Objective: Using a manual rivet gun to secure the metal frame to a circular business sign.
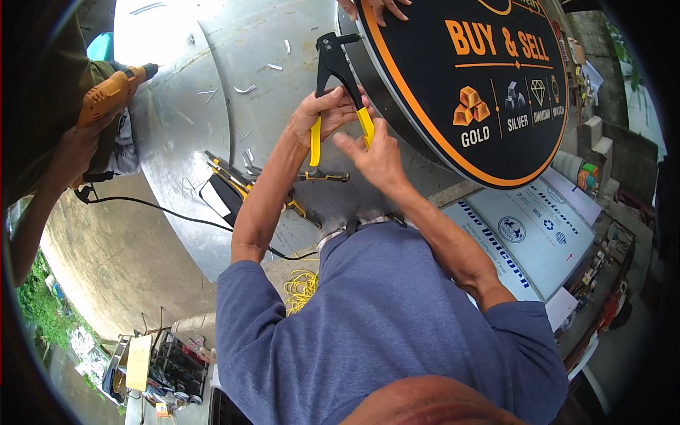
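Note:
A black hand riveter (333, 60) with yellow grips is spread wide, its nose at the metal rim of a round black sign (425, 92) with an orange border. My left hand (322, 117) holds it around the left handle, thumb across the front and fingers reaching behind toward the other handle. At the lower end of the right yellow grip, my right hand (381, 159) has its thumb and fingers around the handle. Whether a rivet sits in the nose is too small to tell.
Metal scraps and black-and-yellow hand tools (322, 176) lie on the metal sheet (184, 127). At left a co-worker's hand grips an orange drill (110, 95), its black cord (163, 207) trailing past me. Another person's hands (382, 8) touch the sign. Printed panels (524, 234) lie right.

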`<control>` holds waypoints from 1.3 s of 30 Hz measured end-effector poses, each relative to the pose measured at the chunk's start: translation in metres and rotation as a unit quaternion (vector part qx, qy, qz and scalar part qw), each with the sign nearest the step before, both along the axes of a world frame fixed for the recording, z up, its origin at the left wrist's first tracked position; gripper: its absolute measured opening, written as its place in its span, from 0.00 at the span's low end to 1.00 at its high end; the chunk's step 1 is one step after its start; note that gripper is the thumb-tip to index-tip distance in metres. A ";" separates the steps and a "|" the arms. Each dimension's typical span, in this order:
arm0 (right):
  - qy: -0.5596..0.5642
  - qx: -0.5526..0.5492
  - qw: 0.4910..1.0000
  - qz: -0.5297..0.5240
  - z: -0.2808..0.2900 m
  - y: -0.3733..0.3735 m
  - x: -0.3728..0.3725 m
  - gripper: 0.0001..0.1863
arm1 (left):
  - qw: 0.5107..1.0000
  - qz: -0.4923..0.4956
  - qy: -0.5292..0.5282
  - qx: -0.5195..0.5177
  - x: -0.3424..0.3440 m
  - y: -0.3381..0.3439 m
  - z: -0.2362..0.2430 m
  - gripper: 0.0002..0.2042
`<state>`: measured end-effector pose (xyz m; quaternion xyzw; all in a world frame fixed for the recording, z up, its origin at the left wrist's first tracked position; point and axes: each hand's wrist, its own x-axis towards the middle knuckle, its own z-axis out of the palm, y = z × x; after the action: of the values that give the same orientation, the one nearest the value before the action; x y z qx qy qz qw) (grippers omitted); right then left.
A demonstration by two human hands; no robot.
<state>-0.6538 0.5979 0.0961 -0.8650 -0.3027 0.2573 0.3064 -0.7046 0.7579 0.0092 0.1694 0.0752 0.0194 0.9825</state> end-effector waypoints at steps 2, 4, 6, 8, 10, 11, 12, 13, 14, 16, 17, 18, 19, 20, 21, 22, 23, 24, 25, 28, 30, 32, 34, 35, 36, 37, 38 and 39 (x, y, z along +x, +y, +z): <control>0.447 0.066 0.888 -0.083 -0.014 -0.004 0.031 0.36 | 1.000 0.003 0.010 0.011 -0.001 -0.003 0.003 0.26; 0.585 0.123 0.797 -0.085 -0.029 -0.008 0.053 0.37 | 0.999 0.008 0.021 0.026 0.001 -0.005 0.004 0.26; 0.734 0.150 0.655 -0.094 -0.027 -0.004 0.060 0.40 | 0.999 0.029 0.031 -0.030 0.005 -0.010 0.008 0.20; 0.774 0.112 0.621 -0.049 -0.055 -0.003 0.056 0.43 | 1.000 0.009 0.028 -0.004 0.002 -0.008 0.013 0.23; 0.838 0.154 0.521 -0.050 -0.052 0.000 0.049 0.46 | 0.998 0.006 0.062 0.013 0.001 -0.004 0.017 0.22; 0.840 0.162 0.517 -0.040 -0.053 0.001 0.050 0.49 | 0.998 0.006 0.064 0.012 0.002 -0.005 0.018 0.22; 0.840 0.161 0.516 -0.041 -0.054 0.002 0.048 0.49 | 0.996 0.012 0.086 0.019 0.004 -0.006 0.019 0.21; 0.850 0.174 0.496 -0.045 -0.054 0.003 0.044 0.49 | 0.994 0.018 0.108 0.026 0.005 -0.007 0.020 0.20; 0.859 0.185 0.475 -0.050 -0.053 0.004 0.040 0.50 | 0.994 0.018 0.110 0.024 0.005 -0.007 0.024 0.20; 0.855 0.184 0.483 -0.041 -0.050 0.007 0.038 0.47 | 0.990 0.024 0.135 0.033 0.006 -0.006 0.031 0.18; 0.851 0.185 0.491 -0.029 -0.050 0.009 0.036 0.45 | 0.990 0.024 0.137 0.033 0.007 -0.005 0.029 0.18; 0.852 0.185 0.489 -0.029 -0.055 0.008 0.034 0.45 | 0.988 0.027 0.143 0.059 0.009 -0.005 0.027 0.17; 0.828 0.186 0.528 -0.032 -0.066 0.005 0.032 0.44 | 0.984 0.031 0.150 0.086 0.011 -0.005 0.025 0.16; 0.803 0.185 0.565 -0.033 -0.067 0.007 0.031 0.42 | 0.984 0.032 0.151 0.085 0.013 -0.007 0.022 0.16; 0.792 0.195 0.573 -0.085 -0.065 0.009 0.025 0.33 | 0.976 0.044 0.182 0.112 0.015 -0.009 0.019 0.15; 0.792 0.194 0.572 -0.085 -0.068 0.011 0.022 0.33 | 0.966 0.056 0.211 0.137 0.017 -0.011 0.017 0.15; 0.770 0.200 0.599 -0.092 -0.071 0.012 0.020 0.29 | 0.955 0.066 0.235 0.170 0.021 -0.011 0.022 0.18; 0.747 0.205 0.625 -0.099 -0.072 0.012 0.017 0.25 | 0.954 0.066 0.236 0.170 0.023 -0.013 0.019 0.18; 0.725 0.203 0.647 -0.123 -0.074 0.012 0.012 0.21 | 0.947 0.072 0.239 0.204 0.027 -0.015 0.014 0.17; 0.672 0.219 0.692 -0.146 -0.062 0.014 0.012 0.21 | 0.935 0.084 0.246 0.243 0.030 -0.018 0.017 0.19; 0.654 0.214 0.710 -0.147 -0.057 0.016 0.013 0.20 | 0.929 0.094 0.247 0.258 0.032 -0.019 0.018 0.17; 0.634 0.210 0.730 -0.144 -0.058 0.018 0.019 0.20 | 0.940 0.088 0.240 0.227 0.025 -0.015 0.020 0.13; 0.508 0.163 0.838 -0.116 -0.064 0.013 0.026 0.18 | 0.949 0.078 0.233 0.196 0.009 -0.005 0.024 0.12; 0.471 0.125 0.868 -0.094 -0.050 0.009 0.038 0.15 | 0.959 0.081 0.197 0.188 -0.008 0.007 0.027 0.17; 0.433 0.081 0.894 -0.080 -0.041 0.003 0.050 0.13 | 0.967 0.083 0.160 0.180 -0.022 0.017 0.030 0.23; 0.436 0.083 0.895 -0.046 -0.033 -0.002 0.056 0.13 | 0.966 0.084 0.161 0.182 -0.028 0.029 0.033 0.23; 0.437 0.085 0.895 -0.010 -0.027 -0.005 0.060 0.12 | 0.971 0.023 0.137 0.193 -0.030 0.041 0.037 0.25; 0.437 0.093 0.894 0.006 -0.024 -0.006 0.064 0.12 | 0.972 -0.039 0.111 0.204 -0.029 0.050 0.040 0.27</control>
<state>-0.5897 0.5919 0.0720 -0.6307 -0.1657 0.5820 0.4858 -0.7341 0.8075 0.0491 0.3701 0.1715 -0.0231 0.9127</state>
